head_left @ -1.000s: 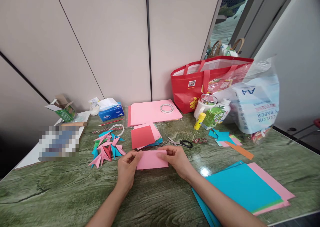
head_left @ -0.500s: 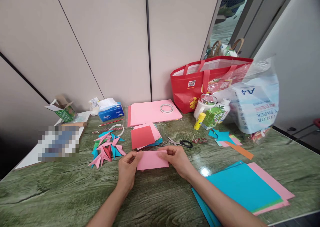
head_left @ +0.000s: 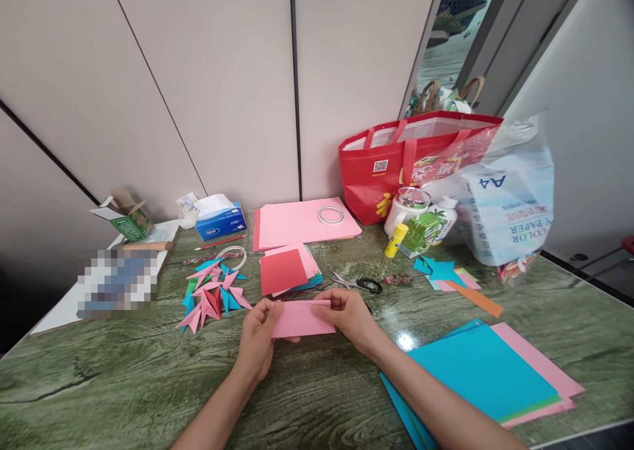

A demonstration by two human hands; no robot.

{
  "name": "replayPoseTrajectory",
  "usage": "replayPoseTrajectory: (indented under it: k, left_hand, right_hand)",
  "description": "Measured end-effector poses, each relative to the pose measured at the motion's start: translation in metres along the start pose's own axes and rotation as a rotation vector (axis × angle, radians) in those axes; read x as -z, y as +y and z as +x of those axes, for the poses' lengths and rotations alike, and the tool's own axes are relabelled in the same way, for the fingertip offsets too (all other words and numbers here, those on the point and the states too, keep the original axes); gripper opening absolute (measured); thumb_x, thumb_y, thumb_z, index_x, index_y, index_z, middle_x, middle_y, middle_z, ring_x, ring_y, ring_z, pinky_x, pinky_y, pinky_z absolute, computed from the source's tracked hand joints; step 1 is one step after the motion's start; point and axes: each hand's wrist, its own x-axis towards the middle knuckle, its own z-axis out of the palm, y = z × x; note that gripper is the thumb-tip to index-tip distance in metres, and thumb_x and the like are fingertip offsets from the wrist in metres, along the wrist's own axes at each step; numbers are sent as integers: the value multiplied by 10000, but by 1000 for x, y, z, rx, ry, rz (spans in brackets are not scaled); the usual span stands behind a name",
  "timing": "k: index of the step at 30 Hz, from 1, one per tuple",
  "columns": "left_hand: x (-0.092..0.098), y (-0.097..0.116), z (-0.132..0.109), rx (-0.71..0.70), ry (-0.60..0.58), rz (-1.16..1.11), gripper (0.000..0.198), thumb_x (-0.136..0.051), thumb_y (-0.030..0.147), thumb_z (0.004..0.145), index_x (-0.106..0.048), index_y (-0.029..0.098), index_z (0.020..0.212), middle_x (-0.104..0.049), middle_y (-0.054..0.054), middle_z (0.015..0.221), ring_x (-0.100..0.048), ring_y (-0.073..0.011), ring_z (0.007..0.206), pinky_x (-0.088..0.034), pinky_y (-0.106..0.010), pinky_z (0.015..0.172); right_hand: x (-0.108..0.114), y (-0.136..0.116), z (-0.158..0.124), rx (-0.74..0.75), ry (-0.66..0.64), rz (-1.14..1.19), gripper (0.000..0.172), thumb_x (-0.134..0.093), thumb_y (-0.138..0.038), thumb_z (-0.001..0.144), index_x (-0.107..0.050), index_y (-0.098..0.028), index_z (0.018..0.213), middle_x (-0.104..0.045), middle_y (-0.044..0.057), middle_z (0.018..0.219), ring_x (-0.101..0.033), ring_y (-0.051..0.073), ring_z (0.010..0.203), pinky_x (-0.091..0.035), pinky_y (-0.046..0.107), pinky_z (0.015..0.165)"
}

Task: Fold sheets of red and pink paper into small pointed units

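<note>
A folded pink sheet of paper [head_left: 304, 321] is held level between my two hands, just above the table. My left hand [head_left: 260, 328] pinches its left end, thumb on top and fingertips showing below the lower edge. At the upper right corner, my right hand [head_left: 347, 314] grips it between thumb and fingers. Right behind the paper lies a stack of small squares with a red square [head_left: 283, 271] on top. Black-handled scissors [head_left: 369, 285] lie to the right of that stack. Folded paper pieces [head_left: 211, 298] in pink, blue, red and green are heaped left of my hands.
Large blue sheets [head_left: 485, 371] lie under my right forearm. Behind them are a blue paper star [head_left: 440, 270], a yellow glue stick [head_left: 396, 240], a red bag [head_left: 364, 179] and a plastic paper pack [head_left: 510, 205]. A tape roll [head_left: 331, 215] rests on pink sheets [head_left: 292, 225]; a tissue box [head_left: 220, 222] stands left.
My left hand has shifted slightly to the right along the pink paper, and its fingertips now show beneath the lower edge. My right hand keeps its grip almost unchanged.
</note>
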Motion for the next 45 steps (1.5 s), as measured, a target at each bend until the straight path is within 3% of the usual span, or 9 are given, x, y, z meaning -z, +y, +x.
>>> replayPoseTrajectory:
  k: [10,15,18,21,26,33,39,42,45]
  left_hand:
    - [5,-7,1,-149,42,245,262,-641,367,653,-506,149,598,-495,55,500,-407,-63,437,-298,-152,413]
    - [4,-5,1,-152,2,295,327,-605,350,690,-580,172,964,-562,47,497,-459,-94,399,-328,-172,392]
    - [5,-1,0,-301,17,454,189,-593,300,690,-680,187,814,-679,-21,649,-589,-161,579,-443,-229,537]
    - [5,3,-1,-379,31,561,149,-575,263,685,-713,218,715,-718,-30,766,-625,-209,737,-466,-277,692]
    - [4,4,-2,-375,32,596,172,-558,236,691,-716,233,760,-725,-22,784,-636,-210,737,-476,-286,695]
    - [4,2,-1,-317,38,551,168,-579,269,689,-711,203,768,-721,-34,788,-627,-203,723,-477,-258,631]
    - [6,3,2,-316,57,563,169,-583,279,681,-712,207,763,-721,-30,769,-619,-199,697,-457,-251,607]
    - [7,4,3,-326,99,564,175,-588,291,673,-713,207,762,-720,-33,776,-614,-201,696,-453,-254,603]
    - [6,5,4,-328,99,543,188,-598,295,664,-708,194,778,-709,-31,739,-597,-187,655,-441,-237,560]
  right_hand:
    - [-1,1,-3,101,-110,-192,167,-670,-299,617,-653,-140,665,-578,-5,620,-461,106,549,-326,209,498]
    - [0,5,-2,53,-109,-139,259,-688,-386,590,-647,-133,624,-549,-16,562,-423,91,492,-288,206,461]
    - [1,5,-2,48,-115,-125,281,-680,-409,597,-656,-134,650,-561,-11,578,-437,94,505,-297,203,466]
    - [1,5,-1,94,-113,-171,263,-645,-403,645,-667,-144,688,-584,-2,624,-466,108,552,-323,206,493]
    - [-3,3,-1,140,-50,-216,244,-614,-383,677,-653,-150,618,-570,-7,584,-455,110,541,-321,215,501]
    - [-2,-1,-3,50,-45,-40,320,-685,-436,567,-609,-136,485,-495,-33,464,-361,69,447,-253,205,443]
    - [1,-1,0,-42,-76,53,316,-738,-426,492,-647,-143,598,-578,-17,557,-450,87,502,-329,208,486]
    - [1,-1,1,-88,-40,88,339,-731,-451,495,-589,-152,567,-531,-41,503,-415,72,448,-310,194,437]
    - [1,-1,1,-41,-10,93,367,-735,-441,499,-508,-152,488,-482,-58,453,-360,53,413,-267,183,414]
